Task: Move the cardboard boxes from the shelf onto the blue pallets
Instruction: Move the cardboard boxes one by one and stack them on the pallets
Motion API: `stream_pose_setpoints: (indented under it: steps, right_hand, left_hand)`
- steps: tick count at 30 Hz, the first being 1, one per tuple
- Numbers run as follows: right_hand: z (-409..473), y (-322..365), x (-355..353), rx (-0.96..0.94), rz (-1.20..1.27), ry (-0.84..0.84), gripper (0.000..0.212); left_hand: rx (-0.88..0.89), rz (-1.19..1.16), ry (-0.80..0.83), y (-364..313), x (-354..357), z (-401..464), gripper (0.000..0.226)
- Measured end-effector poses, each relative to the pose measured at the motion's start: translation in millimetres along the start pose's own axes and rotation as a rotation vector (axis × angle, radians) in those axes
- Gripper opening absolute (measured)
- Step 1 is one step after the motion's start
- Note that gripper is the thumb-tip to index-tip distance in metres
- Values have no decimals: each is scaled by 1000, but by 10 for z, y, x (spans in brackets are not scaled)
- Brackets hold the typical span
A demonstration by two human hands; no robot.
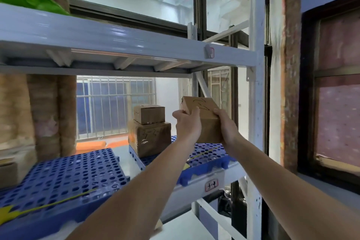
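Both my hands hold a small cardboard box [206, 115] with black scribbles, tilted in the air above the right blue pallet [206, 159]. My left hand [188, 124] grips its left side and my right hand [227, 126] its right side. To the left on that pallet stands a larger taped box [152, 140] with a smaller box [150, 114] stacked on top. A second blue pallet [64, 179] lies on the shelf at the lower left, bare on top apart from a yellow strap.
A white metal shelf beam [124, 45] runs overhead and a white upright post [257, 87] stands just right of my hands. Tall brown bundles [39, 119] fill the shelf's left end. Barred windows lie behind, a dark window frame [307, 103] to the right.
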State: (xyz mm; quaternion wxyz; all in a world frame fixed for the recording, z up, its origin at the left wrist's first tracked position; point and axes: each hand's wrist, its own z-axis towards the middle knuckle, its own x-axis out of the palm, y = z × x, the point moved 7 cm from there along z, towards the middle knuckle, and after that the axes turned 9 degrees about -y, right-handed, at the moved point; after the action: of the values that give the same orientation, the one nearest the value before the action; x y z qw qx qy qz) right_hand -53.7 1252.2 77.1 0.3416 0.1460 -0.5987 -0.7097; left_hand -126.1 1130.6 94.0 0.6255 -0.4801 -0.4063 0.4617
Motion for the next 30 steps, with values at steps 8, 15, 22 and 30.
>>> stream_pose_setpoints:
  steps: [8, 15, 22, 30]
  right_hand:
    - [617, -162, 196, 39, 38, 125, 38]
    - [1056, -352, 313, 96, 16, 270, 39]
    - [1278, -490, 439, 188, -15, 374, 50]
    - [1308, -570, 550, 212, -53, 420, 36]
  left_hand:
    - [61, 122, -82, 21, 142, 383, 36]
    - [35, 204, -169, 97, 285, 505, 49]
    - [30, 297, -306, 149, 302, 518, 62]
    - [63, 344, -394, 136, 303, 516, 80]
